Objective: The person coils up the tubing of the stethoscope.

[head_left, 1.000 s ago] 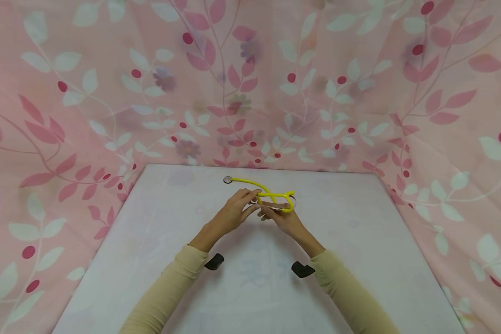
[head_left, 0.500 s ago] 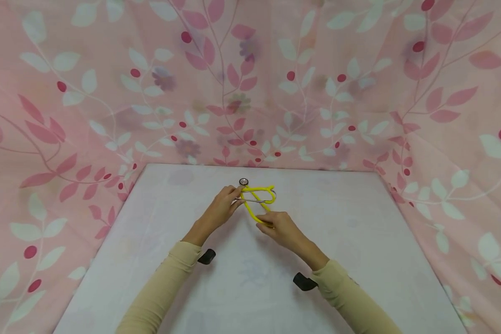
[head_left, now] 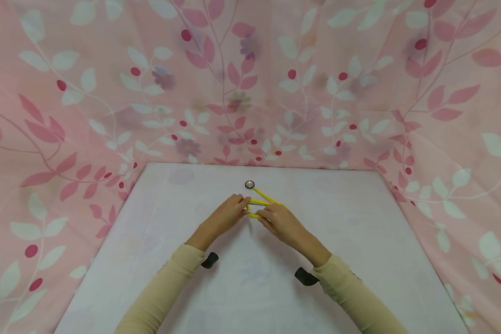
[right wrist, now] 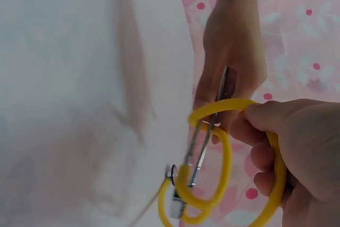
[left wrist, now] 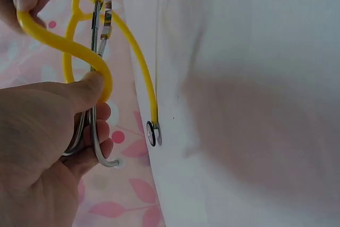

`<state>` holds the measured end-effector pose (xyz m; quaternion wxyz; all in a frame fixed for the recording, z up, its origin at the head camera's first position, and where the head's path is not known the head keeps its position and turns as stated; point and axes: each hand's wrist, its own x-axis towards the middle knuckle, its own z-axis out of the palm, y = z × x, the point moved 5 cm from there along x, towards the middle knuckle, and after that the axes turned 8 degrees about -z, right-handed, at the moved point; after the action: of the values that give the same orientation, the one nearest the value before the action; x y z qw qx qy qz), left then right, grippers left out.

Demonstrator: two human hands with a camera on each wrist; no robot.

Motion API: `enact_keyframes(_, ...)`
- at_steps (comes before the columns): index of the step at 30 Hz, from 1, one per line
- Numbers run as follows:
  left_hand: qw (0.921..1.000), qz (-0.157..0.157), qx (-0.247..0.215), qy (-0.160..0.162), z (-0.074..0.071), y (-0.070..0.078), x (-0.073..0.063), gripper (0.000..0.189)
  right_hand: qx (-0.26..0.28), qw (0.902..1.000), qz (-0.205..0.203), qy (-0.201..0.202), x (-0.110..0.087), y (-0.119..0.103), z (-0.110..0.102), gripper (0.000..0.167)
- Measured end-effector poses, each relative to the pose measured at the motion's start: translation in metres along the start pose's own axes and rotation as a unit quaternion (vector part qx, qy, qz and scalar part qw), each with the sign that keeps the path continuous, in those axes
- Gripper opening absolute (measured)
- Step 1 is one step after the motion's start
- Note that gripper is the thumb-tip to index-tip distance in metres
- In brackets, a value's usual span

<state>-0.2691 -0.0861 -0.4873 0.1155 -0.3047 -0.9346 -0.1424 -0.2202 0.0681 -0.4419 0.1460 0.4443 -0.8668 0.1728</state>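
A stethoscope with yellow tubing (head_left: 264, 194) is held between both hands above the far part of the table. My left hand (head_left: 223, 214) grips its metal ear tubes (left wrist: 94, 115), with the thumb pressing a bend of the tubing against them. The yellow tube (right wrist: 277, 155) runs through the curled fingers of my right hand (head_left: 280, 225), which pinches it close to the left hand. The round chest piece (head_left: 249, 184) hangs from the tubing beyond the hands. In the head view the fingers hide part of the ear tubes.
A white-covered table (head_left: 250, 297) lies beneath the hands. Pink floral cloth (head_left: 250, 83) stands behind it and on both sides. Black wrist-worn pieces (head_left: 306, 277) stick out below the forearms.
The right hand first drew a tubing loop toward the body, then moved back up beside the left hand. The chest piece has shifted right. The left hand keeps its grip.
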Motion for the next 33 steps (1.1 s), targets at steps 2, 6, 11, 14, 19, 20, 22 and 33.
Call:
enact_keyframes(2,0.9998,0.009,0.01,-0.014,0.002,0.006,-0.001,0.046,-0.009,0.9999,-0.002,0.005,0.004,0.002,-0.004,0.015)
enact_keyframes(6,0.9991,0.029,0.008,-0.031,0.004,0.018,-0.003,0.04,-0.011,0.9999,0.004,-0.009,0.016,0.011,-0.009,0.015)
enact_keyframes(11,0.9983,0.031,-0.048,-0.012,0.0,0.023,-0.006,0.041,0.001,0.9995,0.014,-0.027,0.028,0.026,-0.013,0.014)
enact_keyframes(14,0.9972,0.037,-0.064,0.013,-0.007,0.024,-0.009,0.059,0.017,0.9991,0.028,-0.026,0.031,0.039,-0.013,0.016)
enact_keyframes(19,0.9952,0.082,-0.037,0.04,-0.015,0.032,-0.012,0.064,0.054,0.9971,0.035,-0.04,0.031,0.056,-0.008,0.018)
enact_keyframes(20,0.9943,0.091,-0.033,0.043,-0.015,0.034,-0.013,0.063,0.061,0.9966,0.033,-0.044,0.031,0.059,-0.007,0.018)
enact_keyframes(22,0.9931,0.102,-0.029,0.049,-0.015,0.036,-0.014,0.063,0.079,0.9948,0.036,-0.054,0.031,0.064,-0.005,0.019)
enact_keyframes(33,0.9898,0.093,-0.081,0.071,-0.017,0.035,-0.014,0.062,0.216,0.9723,0.07,-0.055,0.025,0.086,-0.002,0.023)
